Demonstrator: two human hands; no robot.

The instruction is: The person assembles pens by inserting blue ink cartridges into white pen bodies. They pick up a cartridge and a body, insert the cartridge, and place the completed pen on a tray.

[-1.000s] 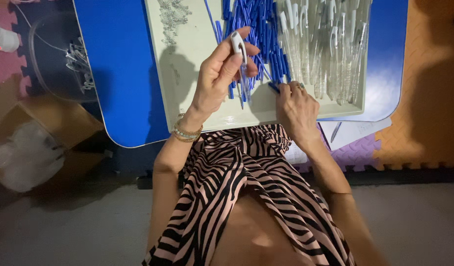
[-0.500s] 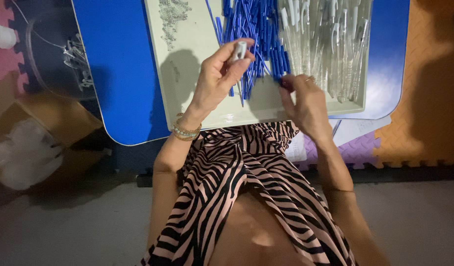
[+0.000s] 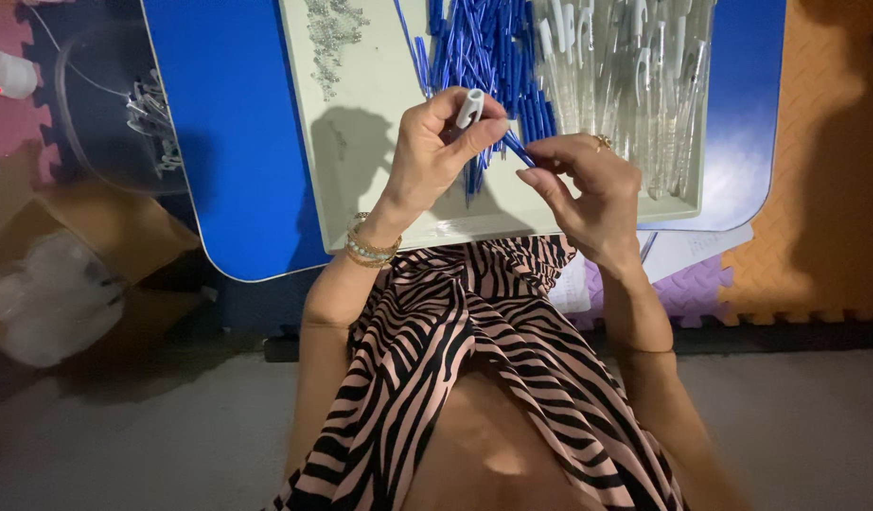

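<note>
My left hand [image 3: 436,147] is closed round a clear pen barrel [image 3: 469,106], whose white end sticks up between thumb and fingers. My right hand [image 3: 588,189] pinches a thin blue refill [image 3: 518,149] and holds its tip close to the left hand. Both hands hover over the near edge of a pale tray [image 3: 379,170]. On the tray lie a pile of blue refills [image 3: 484,47], a pile of clear pen barrels [image 3: 626,66] on the right, and a scatter of small metal springs [image 3: 334,28] at the far left.
The tray rests on a blue table [image 3: 228,142]. A clear bowl [image 3: 124,114] with small metal parts stands at the left. A cardboard box [image 3: 67,255] with a plastic bag lies lower left. Foam floor mats [image 3: 815,189] are at the right.
My right hand lifted off the tray with a blue refill and moved left toward my left hand. My left hand lowered slightly, still holding the barrel.
</note>
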